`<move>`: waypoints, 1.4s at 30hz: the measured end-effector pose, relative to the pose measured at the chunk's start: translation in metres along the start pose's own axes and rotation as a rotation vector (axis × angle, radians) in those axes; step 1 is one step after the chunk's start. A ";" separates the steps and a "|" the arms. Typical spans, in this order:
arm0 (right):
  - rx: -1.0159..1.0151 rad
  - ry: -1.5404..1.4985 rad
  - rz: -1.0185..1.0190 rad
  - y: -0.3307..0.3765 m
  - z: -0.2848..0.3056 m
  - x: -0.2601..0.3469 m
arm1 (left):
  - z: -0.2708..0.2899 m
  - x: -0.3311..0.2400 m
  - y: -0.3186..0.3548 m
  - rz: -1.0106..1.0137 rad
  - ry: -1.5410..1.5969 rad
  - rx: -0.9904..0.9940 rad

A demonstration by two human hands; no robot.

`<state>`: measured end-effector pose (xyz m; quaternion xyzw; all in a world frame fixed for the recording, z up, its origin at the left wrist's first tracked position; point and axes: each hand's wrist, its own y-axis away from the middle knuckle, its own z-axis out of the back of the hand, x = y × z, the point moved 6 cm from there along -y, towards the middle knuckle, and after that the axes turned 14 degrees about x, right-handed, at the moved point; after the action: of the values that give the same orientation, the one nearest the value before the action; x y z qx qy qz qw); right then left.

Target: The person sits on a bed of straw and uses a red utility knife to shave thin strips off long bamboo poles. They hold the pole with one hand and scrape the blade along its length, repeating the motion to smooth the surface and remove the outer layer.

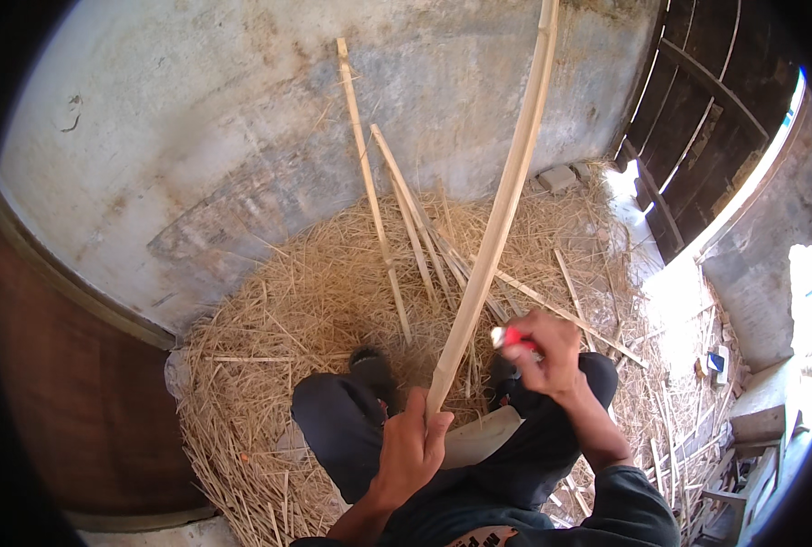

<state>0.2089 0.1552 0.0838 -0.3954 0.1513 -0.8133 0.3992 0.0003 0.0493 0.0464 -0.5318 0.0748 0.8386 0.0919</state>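
My left hand [411, 447] is closed round the lower end of a long split bamboo strip [490, 246]. The strip slants up and away from my lap, past the top edge of the view. To its right, my right hand [549, 351] grips a small red tool [517, 339] with a pale, shiny end. Motion blurs the tool, so its exact kind is unclear. That hand is apart from the strip, above my right knee. A pale curved piece [483, 439] lies across my lap between the thighs.
Straw-like shavings [278, 337] cover the floor round my feet. Several bamboo strips [370, 173] lean on the stained wall [233, 118] ahead. A brown panel [87, 383] stands at left. Dark wooden boards [698, 118] are at far right, near a small blue-and-white object [718, 363].
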 end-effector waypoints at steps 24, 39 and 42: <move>0.121 0.214 0.139 -0.012 -0.016 0.051 | 0.005 -0.013 -0.006 -0.028 -0.155 -0.028; 0.084 0.267 0.094 -0.018 -0.009 0.035 | 0.001 -0.001 0.005 0.025 -0.140 -0.019; 0.105 0.279 0.084 -0.017 -0.010 0.035 | 0.001 0.001 0.005 0.025 -0.144 -0.023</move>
<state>0.1795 0.1384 0.1059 -0.2505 0.1790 -0.8497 0.4281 -0.0017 0.0449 0.0459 -0.4703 0.0651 0.8764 0.0806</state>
